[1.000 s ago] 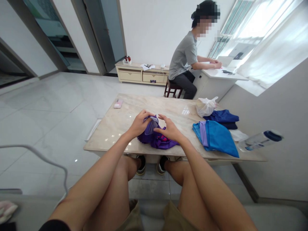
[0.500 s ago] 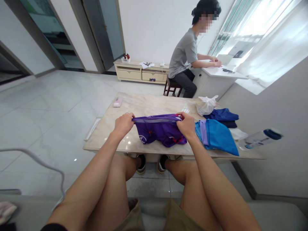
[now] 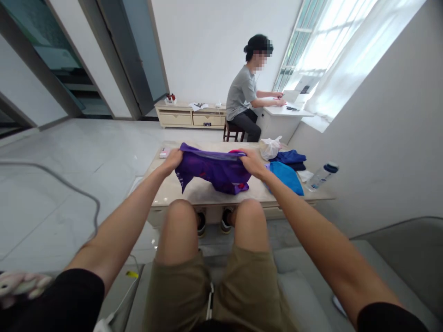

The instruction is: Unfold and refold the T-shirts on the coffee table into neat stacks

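Note:
Between my two hands a purple garment (image 3: 214, 170) with red and white markings is stretched out above the marble-topped table (image 3: 166, 196). My left hand (image 3: 174, 159) grips its upper left corner. My right hand (image 3: 252, 162) pinches the upper right corner, where a bit of red shows. The cloth hangs down in loose folds, its lower left corner pointing downward. What kind of garment it is, I cannot tell. Right of my right hand lies a folded bright blue cloth (image 3: 286, 177) on the table.
Behind the blue cloth are dark blue folded clothes (image 3: 289, 158) and a white plastic bag (image 3: 270, 147). A clear water bottle (image 3: 320, 177) stands at the table's right end. A small pink-and-white packet (image 3: 164, 153) lies at the far left. Beyond, a person (image 3: 244, 92) sits at a white desk (image 3: 285, 115).
Both hands have lifted the purple garment, and its lower part now hangs more freely with the left corner swinging out. My view has tilted and pulled back, showing more of my lap.

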Motion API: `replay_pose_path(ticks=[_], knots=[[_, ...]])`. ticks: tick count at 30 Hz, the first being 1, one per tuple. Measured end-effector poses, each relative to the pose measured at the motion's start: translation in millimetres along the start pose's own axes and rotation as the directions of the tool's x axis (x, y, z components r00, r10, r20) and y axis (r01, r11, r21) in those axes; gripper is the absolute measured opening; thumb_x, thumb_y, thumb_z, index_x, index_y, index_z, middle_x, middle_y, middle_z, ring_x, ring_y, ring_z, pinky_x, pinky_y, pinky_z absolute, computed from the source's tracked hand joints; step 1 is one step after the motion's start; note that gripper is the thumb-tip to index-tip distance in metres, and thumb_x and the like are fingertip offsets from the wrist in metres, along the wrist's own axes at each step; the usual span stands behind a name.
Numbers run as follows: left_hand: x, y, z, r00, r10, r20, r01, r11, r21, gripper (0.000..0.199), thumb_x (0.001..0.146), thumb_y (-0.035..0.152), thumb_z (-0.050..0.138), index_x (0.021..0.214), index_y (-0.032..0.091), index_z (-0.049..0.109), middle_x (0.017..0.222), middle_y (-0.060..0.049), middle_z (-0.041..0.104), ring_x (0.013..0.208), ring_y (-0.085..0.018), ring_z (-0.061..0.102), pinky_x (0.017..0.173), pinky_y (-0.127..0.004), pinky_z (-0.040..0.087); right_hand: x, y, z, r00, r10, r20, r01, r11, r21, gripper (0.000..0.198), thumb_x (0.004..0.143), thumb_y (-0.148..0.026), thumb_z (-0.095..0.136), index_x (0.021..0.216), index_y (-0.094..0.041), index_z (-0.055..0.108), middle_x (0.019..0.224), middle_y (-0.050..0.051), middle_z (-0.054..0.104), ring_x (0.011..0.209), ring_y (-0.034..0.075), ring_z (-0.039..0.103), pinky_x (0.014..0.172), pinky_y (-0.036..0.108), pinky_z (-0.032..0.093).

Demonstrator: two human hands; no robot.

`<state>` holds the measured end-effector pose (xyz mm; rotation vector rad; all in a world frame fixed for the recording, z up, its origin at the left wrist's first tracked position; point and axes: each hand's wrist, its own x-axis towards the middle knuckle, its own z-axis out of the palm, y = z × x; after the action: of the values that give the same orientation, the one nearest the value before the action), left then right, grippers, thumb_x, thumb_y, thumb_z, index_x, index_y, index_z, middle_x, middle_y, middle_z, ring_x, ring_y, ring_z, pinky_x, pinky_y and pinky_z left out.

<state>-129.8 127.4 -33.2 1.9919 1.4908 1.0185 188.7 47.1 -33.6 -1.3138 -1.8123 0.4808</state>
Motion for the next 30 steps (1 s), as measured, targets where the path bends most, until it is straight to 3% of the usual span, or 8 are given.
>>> replay_pose_path(ticks=[3,8,13,17,20,23,27,30], knots=[[-6,50,-60,0.991,0.129,0.025,-0.131,0.972,0.194,0.057,0.105,0.048,0.034,0.081,0.009,0.068,0.098,-0.007,0.078,0.108,-0.023,0.071,0.09,-0.025,0.053,-4,-38,-50,0.993,-0.119,0.019,0.121,0.971,-0.208,0.028,0.1,-0.037,0.062,0.112,-0.019,0.079,0.106,0.005,0.079,0.104,0.025,0.068,0.1,0.036,0.052],[-38,88,-132,0.902,0.405,0.147,-0.417,0.735,0.535,0.069,0.101,0.03,0.011,0.111,-0.012,0.064,0.116,-0.007,0.07,0.125,-0.021,0.068,0.096,-0.028,0.04,-24,-69,-99,0.968,-0.24,0.071,0.247,0.867,-0.432,0.044,0.086,-0.044,0.087,0.117,-0.015,0.077,0.108,0.008,0.078,0.109,0.029,0.067,0.099,0.036,0.05],[-114,52,-118,0.927,0.124,0.354,-0.306,0.795,0.524,0.015,0.089,0.027,0.073,0.098,0.016,0.075,0.079,0.0,0.073,0.081,-0.018,0.069,0.077,-0.021,0.048,-76,-65,-82,0.98,-0.145,0.138,0.197,0.829,-0.523,0.008,0.085,-0.016,0.076,0.079,-0.021,0.077,0.078,0.004,0.076,0.083,0.024,0.067,0.08,0.03,0.042],[-136,33,-112,0.936,0.09,0.34,-0.244,0.863,0.443,0.018,0.092,0.036,0.071,0.085,0.02,0.073,0.071,0.002,0.071,0.07,-0.018,0.063,0.069,-0.023,0.046,-93,-62,-76,0.983,-0.108,0.151,0.175,0.809,-0.561,0.016,0.078,-0.009,0.076,0.07,-0.022,0.074,0.074,0.004,0.075,0.079,0.023,0.066,0.078,0.029,0.039],[-136,37,-121,0.958,0.19,0.213,-0.257,0.899,0.355,0.032,0.091,0.05,0.068,0.104,0.021,0.075,0.09,-0.002,0.078,0.085,-0.022,0.069,0.075,-0.025,0.049,-92,-64,-88,0.986,-0.164,-0.009,0.128,0.806,-0.578,0.01,0.086,-0.018,0.073,0.085,-0.023,0.081,0.084,0.005,0.079,0.084,0.025,0.069,0.077,0.03,0.041],[-138,31,-118,0.929,0.227,0.293,-0.318,0.894,0.315,0.059,0.075,0.057,0.083,0.122,0.024,0.073,0.105,-0.005,0.08,0.096,-0.027,0.072,0.082,-0.029,0.052,-96,-55,-95,0.976,-0.19,-0.103,0.096,0.807,-0.583,0.019,0.088,-0.023,0.07,0.102,-0.022,0.083,0.091,0.007,0.081,0.088,0.027,0.07,0.078,0.031,0.043],[-144,4,-104,0.891,0.116,0.44,-0.323,0.841,0.433,0.028,0.074,0.049,0.08,0.093,0.029,0.075,0.098,-0.005,0.08,0.099,-0.031,0.072,0.083,-0.031,0.052,-111,-33,-92,0.998,-0.021,0.063,0.059,0.711,-0.7,0.02,0.079,-0.014,0.07,0.091,-0.022,0.083,0.085,0.011,0.079,0.084,0.03,0.07,0.078,0.035,0.045],[-142,-9,-108,0.944,0.135,0.3,-0.269,0.842,0.469,0.017,0.08,0.045,0.07,0.081,0.028,0.073,0.094,-0.006,0.079,0.099,-0.03,0.072,0.086,-0.033,0.053,-117,-29,-97,0.999,0.027,0.046,0.016,0.679,-0.734,0.017,0.08,-0.017,0.069,0.086,-0.023,0.084,0.085,0.011,0.079,0.084,0.031,0.071,0.078,0.036,0.047]])
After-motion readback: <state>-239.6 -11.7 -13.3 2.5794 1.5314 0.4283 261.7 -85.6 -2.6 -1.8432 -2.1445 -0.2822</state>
